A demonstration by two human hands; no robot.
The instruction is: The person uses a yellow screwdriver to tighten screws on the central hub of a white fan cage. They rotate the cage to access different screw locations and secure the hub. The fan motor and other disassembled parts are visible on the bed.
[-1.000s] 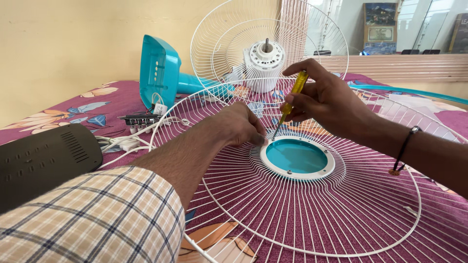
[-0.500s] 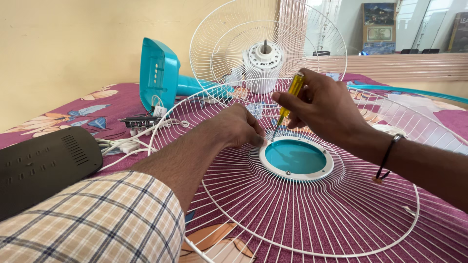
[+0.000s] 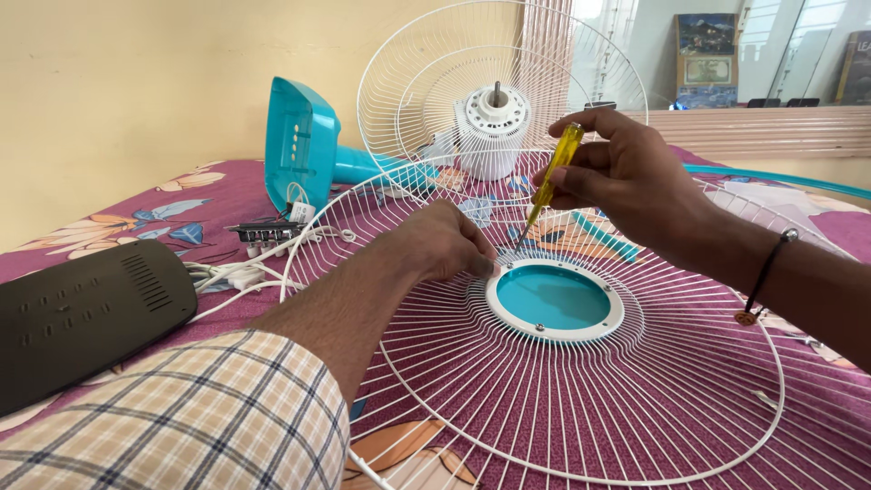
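Your right hand (image 3: 626, 177) pinches the yellow screwdriver (image 3: 548, 186) — tip slanting down-left toward the teal hub (image 3: 553, 298) — your closed left hand (image 3: 445, 240) steadies its rim.

near side of flat white wire fan guard (image 3: 581, 399): open | far side: upright white wire cage (image 3: 426, 82), white motor (image 3: 491, 127) block | left: dark flat panel (image 3: 82, 318), white wires (image 3: 240, 272)

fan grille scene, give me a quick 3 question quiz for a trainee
1. True or false: the right hand holds a yellow screwdriver.
2. Where does the left hand rest?
A. on the black panel
B. on the grille by the teal disc
C. on the motor
3. Fill in: the screwdriver tip is at the disc's white ____.

Key: 1 true; 2 B; 3 ring
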